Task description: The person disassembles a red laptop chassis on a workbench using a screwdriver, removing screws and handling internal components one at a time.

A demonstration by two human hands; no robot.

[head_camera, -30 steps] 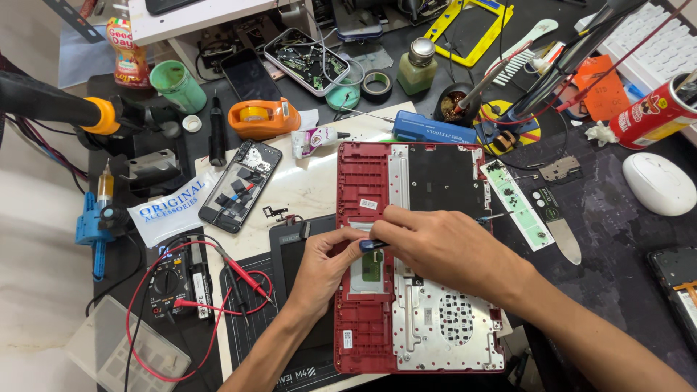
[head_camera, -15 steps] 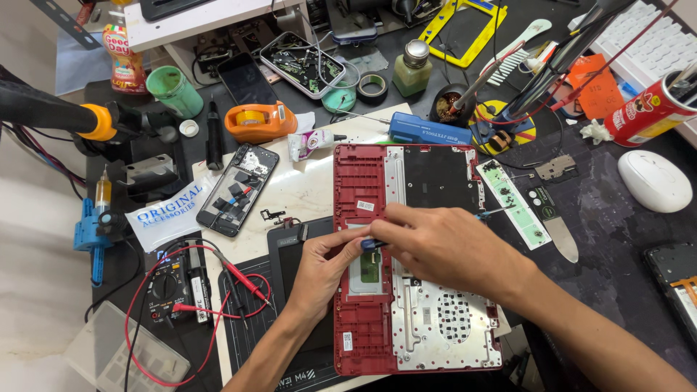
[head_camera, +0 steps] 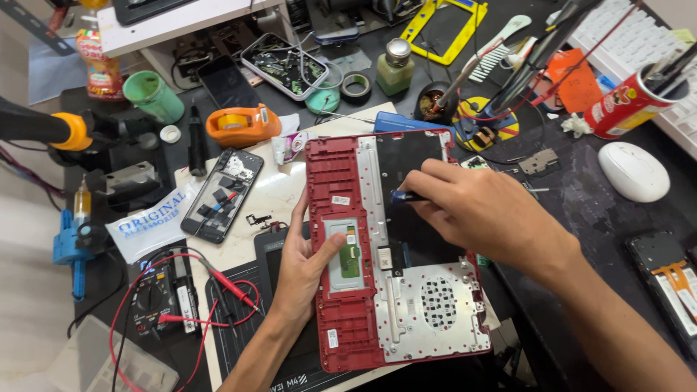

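A red laptop case (head_camera: 341, 163) lies open-side up on the bench, showing a green touchpad board (head_camera: 350, 258) and a perforated silver plate (head_camera: 435, 305). My left hand (head_camera: 303, 265) rests on the case's left edge, thumb touching the touchpad area, fingers apart. My right hand (head_camera: 483, 214) hovers over the black upper part of the case, gripping a small blue-handled screwdriver (head_camera: 408, 196) whose tip points left toward the silver strip.
A disassembled phone (head_camera: 221, 194), orange tape dispenser (head_camera: 243, 125), multimeter with red leads (head_camera: 163, 301), green cup (head_camera: 152, 96), parts tray (head_camera: 284, 64), white mouse (head_camera: 633, 170), red can (head_camera: 626, 105) and another phone (head_camera: 668, 283) crowd the bench around the case.
My right hand rose from the touchpad area to the black upper part of the case with the screwdriver. My left hand slid to the left edge.
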